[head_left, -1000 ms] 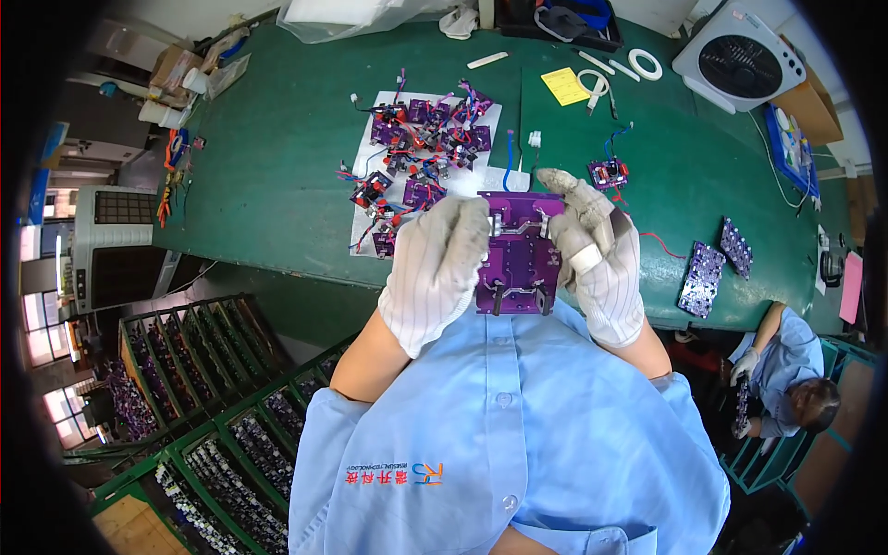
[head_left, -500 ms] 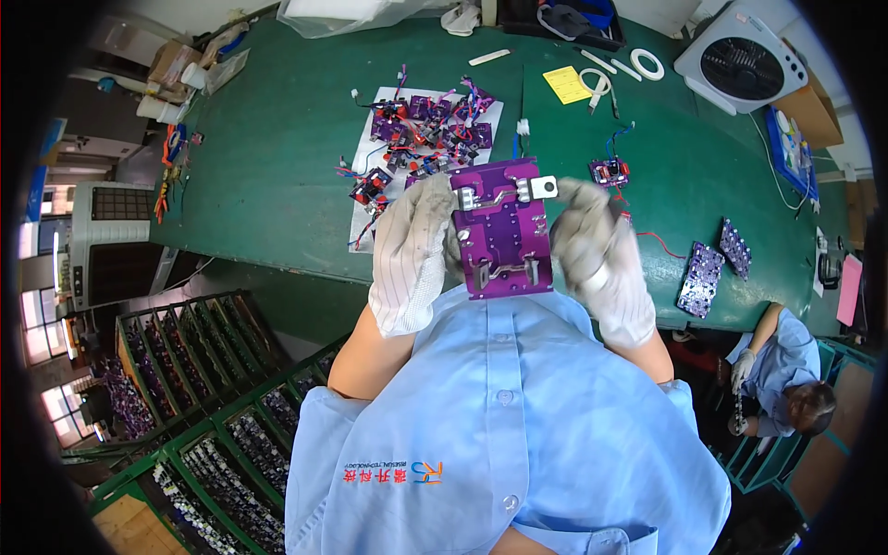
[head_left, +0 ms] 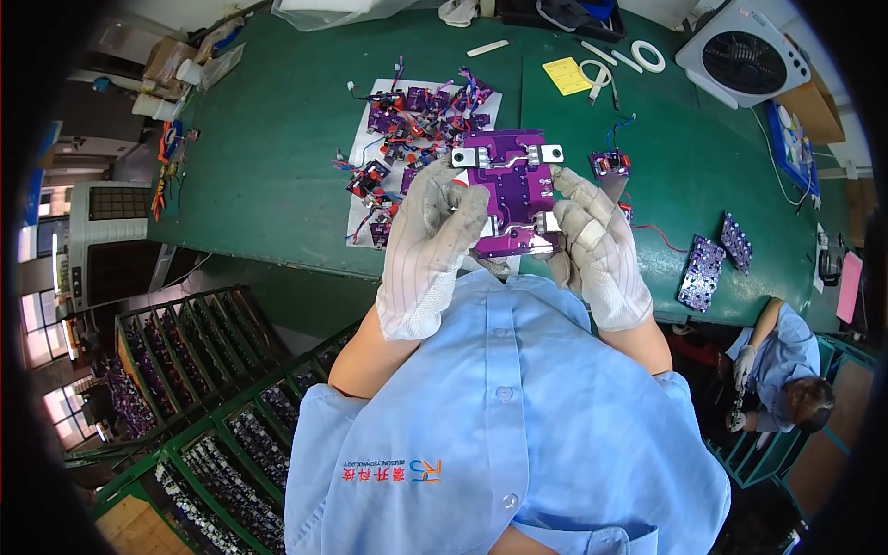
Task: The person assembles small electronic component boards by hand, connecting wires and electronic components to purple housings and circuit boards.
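A purple circuit board [head_left: 515, 199] with silvery metal strips and tabs is held up in front of my chest, over the near edge of the table. White tabs stick out at its two far corners. My left hand [head_left: 427, 245], in a white glove, is closed on the board's left edge, thumb on its face. My gloved right hand [head_left: 599, 245] grips the right edge, fingers curled by the lower right metal tab. Beyond the left hand, purple boards with wires [head_left: 427, 120] lie piled on a white sheet [head_left: 363, 153].
One wired board [head_left: 610, 165] sits beyond my right hand; two bare purple boards [head_left: 703, 273] lie farther right on the green table [head_left: 268, 139]. A fan [head_left: 743, 65] and tape rolls [head_left: 647, 56] are at the back. Racks [head_left: 185, 361] stand lower left; a co-worker [head_left: 786, 361] sits lower right.
The board has moved slightly away from my chest. My right hand has closed on its right edge, and the far left metal tab now sticks out into view.
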{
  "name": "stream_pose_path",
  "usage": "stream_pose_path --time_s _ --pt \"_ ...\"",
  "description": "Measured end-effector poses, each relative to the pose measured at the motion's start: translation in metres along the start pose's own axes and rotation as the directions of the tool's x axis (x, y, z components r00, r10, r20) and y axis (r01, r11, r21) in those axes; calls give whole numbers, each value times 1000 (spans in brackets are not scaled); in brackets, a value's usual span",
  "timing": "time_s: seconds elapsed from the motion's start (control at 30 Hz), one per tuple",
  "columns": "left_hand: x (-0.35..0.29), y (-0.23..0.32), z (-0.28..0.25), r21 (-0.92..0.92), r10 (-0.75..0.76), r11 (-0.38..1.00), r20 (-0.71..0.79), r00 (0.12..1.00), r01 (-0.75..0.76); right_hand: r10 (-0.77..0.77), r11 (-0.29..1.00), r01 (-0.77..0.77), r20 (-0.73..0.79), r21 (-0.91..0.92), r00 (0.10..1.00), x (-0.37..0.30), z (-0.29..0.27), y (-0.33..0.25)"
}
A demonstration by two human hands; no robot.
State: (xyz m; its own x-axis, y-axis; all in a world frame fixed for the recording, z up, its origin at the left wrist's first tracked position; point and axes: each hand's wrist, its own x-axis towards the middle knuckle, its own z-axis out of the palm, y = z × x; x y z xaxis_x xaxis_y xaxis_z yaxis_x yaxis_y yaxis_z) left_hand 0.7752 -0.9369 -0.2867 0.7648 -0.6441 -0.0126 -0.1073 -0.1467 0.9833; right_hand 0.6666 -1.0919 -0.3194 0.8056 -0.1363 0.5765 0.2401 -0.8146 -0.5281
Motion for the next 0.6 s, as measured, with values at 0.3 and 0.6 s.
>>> stream_pose_path --time_s 0.3,0.6 --pt "-4 0 1 -416 -206 892 -34 978 174 677 -89 -536 446 839 585 5 -5 -17" --pt "-10 -3 0 -533 -34 845 13 999 36 670 -34 -492 385 870 635 -5 3 -19"
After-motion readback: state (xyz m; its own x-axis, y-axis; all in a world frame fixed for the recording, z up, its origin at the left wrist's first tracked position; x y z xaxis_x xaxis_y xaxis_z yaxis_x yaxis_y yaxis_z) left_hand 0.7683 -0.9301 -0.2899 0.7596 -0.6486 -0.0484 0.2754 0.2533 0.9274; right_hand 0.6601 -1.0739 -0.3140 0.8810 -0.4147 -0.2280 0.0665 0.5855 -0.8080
